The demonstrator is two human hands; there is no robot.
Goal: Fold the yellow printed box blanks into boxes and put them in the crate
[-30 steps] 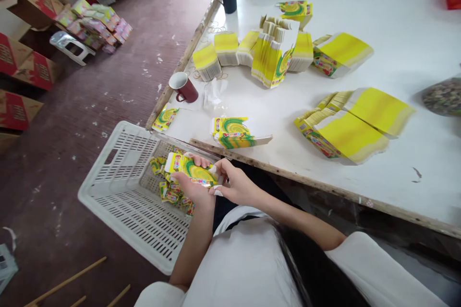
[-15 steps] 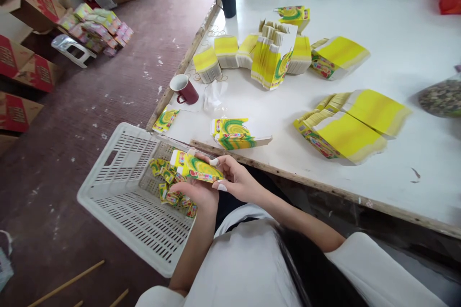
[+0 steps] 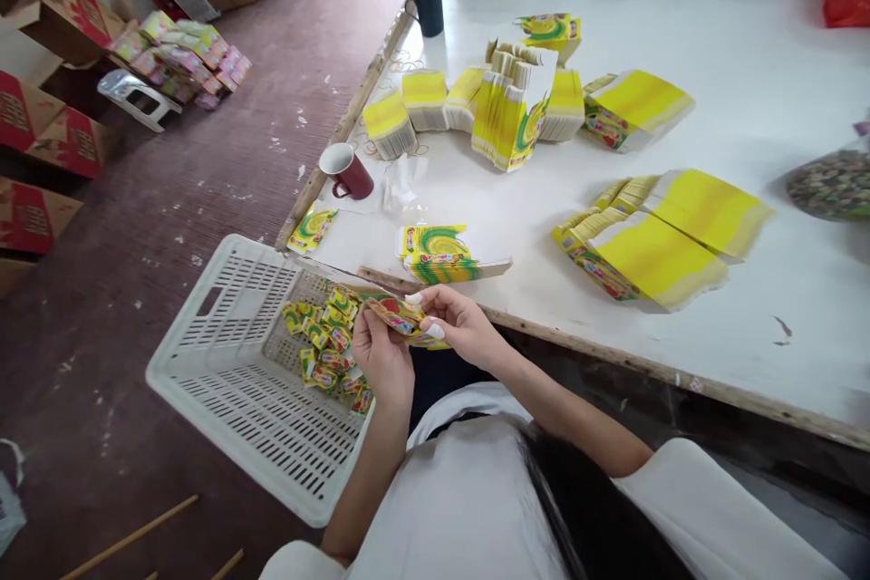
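Observation:
Between my two hands is a yellow and green printed carton point(image 3: 400, 314), above the near edge of the table. My left hand point(image 3: 382, 353) is closed on its left end, thumb on top. Fingers of my right hand point(image 3: 459, 326), with white coverings on two fingertips, pinch its right end. Below and left of my hands, a white plastic basket point(image 3: 204, 381) holds several small yellow-green cartons point(image 3: 319, 340). A stack of flat printed cartons point(image 3: 439, 252) lies on the table edge just beyond my hands.
On the white table point(image 3: 680, 362) lie bundles of yellow carton blanks point(image 3: 666, 236), a taller stack point(image 3: 509, 109), a maroon mug point(image 3: 348, 172) and a dark mug point(image 3: 428, 4). A single flat carton point(image 3: 312, 227) rests at the corner. Cardboard boxes point(image 3: 51, 131) stand on the floor at left.
The carton has been turned so a different printed side faces up. My left hand has gone from lying palm up beneath it to gripping its left end; my right hand shifted slightly right.

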